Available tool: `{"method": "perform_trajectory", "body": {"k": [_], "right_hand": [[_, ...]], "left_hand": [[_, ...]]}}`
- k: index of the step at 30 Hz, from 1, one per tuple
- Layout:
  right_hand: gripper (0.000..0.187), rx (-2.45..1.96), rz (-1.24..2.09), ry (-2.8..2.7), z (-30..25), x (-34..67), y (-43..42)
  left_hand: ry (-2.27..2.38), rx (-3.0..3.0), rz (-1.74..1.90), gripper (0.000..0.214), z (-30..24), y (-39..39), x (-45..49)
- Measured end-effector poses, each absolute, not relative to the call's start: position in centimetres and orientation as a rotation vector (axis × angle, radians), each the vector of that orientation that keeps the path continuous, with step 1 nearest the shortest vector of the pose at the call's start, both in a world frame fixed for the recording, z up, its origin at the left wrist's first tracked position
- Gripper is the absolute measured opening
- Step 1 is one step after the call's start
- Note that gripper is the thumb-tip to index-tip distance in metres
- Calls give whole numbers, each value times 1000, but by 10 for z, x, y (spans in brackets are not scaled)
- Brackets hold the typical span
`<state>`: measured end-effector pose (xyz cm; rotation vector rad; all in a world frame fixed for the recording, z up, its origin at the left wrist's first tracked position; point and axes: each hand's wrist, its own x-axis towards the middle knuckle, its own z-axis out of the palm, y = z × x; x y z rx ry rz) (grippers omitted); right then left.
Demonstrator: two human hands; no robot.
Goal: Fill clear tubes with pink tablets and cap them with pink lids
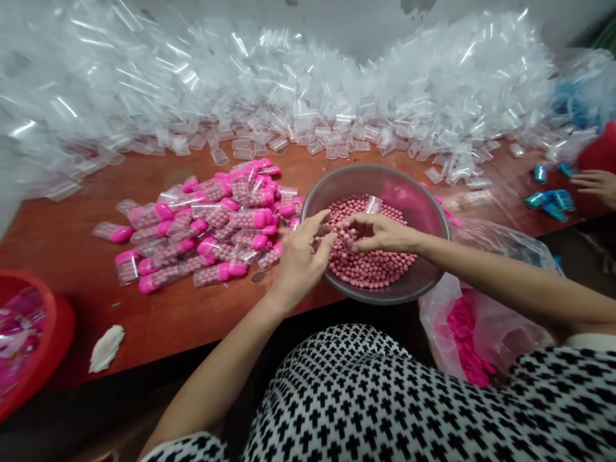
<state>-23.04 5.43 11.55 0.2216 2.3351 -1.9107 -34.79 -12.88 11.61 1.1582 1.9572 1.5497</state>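
Note:
A grey metal bowl [423, 212] full of small pink balls [375, 263] stands at the table's front edge. My right hand [380, 232] reaches into it from the right, fingers closed on a small clear tube that looks partly filled with balls. My left hand [301, 260] is at the bowl's left rim, fingers curled and meeting the right hand at the tube. Another clear tube [373, 204] lies on the balls. Left of the bowl lies a pile of filled tubes with pink caps [212, 224].
A great heap of empty clear tubes [269, 96] runs along the back of the reddish table [168, 314]. A red basin [43, 340] is at the left, a plastic bag of pink caps [469, 333] at the right. Another person's hand [597, 186] works by blue caps [551, 199].

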Motion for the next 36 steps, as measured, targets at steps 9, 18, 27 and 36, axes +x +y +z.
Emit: {"method": "perform_trajectory", "body": {"k": [9, 18, 27, 36], "right_hand": [[49, 385, -2367, 2295, 126, -201, 62], [33, 87, -1740, 2907, 140, -184, 93], [13, 268, -1633, 3011, 123, -182, 84], [28, 303, -1085, 3200, 134, -146, 98]], "left_hand": [[1484, 934, 1473, 45, 120, -85, -346], [1386, 792, 1388, 58, 124, -68, -345], [1515, 800, 1297, 52, 122, -63, -345], [1584, 691, 1384, 43, 114, -67, -348]]}}
